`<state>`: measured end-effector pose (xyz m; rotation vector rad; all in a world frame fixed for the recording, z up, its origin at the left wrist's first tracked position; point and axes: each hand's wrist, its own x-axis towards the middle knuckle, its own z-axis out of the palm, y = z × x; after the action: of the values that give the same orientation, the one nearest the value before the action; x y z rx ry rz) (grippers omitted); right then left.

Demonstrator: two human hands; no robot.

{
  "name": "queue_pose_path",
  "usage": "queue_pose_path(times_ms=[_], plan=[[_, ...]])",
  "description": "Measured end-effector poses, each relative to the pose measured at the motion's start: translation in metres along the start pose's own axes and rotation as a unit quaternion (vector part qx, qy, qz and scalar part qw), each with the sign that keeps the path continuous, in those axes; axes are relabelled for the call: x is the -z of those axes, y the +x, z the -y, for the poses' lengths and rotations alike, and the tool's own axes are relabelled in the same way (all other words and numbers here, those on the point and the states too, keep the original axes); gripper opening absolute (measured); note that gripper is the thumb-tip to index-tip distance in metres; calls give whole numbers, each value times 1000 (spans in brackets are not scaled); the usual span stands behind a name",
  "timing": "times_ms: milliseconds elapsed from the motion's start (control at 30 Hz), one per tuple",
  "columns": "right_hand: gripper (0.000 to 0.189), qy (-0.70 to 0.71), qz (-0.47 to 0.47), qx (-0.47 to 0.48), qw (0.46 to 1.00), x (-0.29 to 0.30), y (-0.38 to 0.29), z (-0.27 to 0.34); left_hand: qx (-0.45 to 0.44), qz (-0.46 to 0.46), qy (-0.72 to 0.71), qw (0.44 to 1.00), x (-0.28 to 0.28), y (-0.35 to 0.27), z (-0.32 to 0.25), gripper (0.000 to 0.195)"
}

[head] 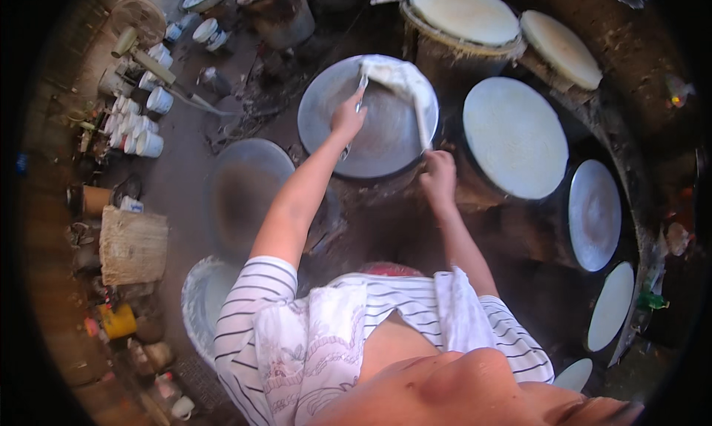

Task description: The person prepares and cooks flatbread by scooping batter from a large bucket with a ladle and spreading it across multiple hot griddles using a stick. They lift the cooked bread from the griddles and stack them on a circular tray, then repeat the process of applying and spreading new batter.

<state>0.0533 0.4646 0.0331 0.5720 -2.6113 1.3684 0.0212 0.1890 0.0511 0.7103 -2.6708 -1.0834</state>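
Observation:
A round metal griddle [384, 131] lies before me, its centre stained brownish. A soft white sheet of batter or dough [396, 77] lies bunched along its far and right edge. My left hand [349, 117] is closed round a thin metal utensil [363, 82] whose tip reaches the sheet's left end; what kind of utensil is unclear. My right hand [439, 173], at the griddle's near right rim, grips a pale stick or rolled strip [423, 127] that runs up to the sheet's right end.
Right of the griddle stand more round plates, one coated white [516, 138] and one bare metal [595, 214]. A dark griddle [245, 198] lies left. White buckets [149, 143] and a pedestal fan [138, 23] stand far left, a large basin [203, 309] near my left side.

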Motion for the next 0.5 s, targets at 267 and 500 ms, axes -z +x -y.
queue_pose_path(times_ms=[267,500], plan=[[34,36,-14,-12,999,2,3,-16,17,-16,-42,999,7,27,26,56],[36,-33,-33,84,995,-3,36,-11,85,6,-229,970,26,5,20,56]])
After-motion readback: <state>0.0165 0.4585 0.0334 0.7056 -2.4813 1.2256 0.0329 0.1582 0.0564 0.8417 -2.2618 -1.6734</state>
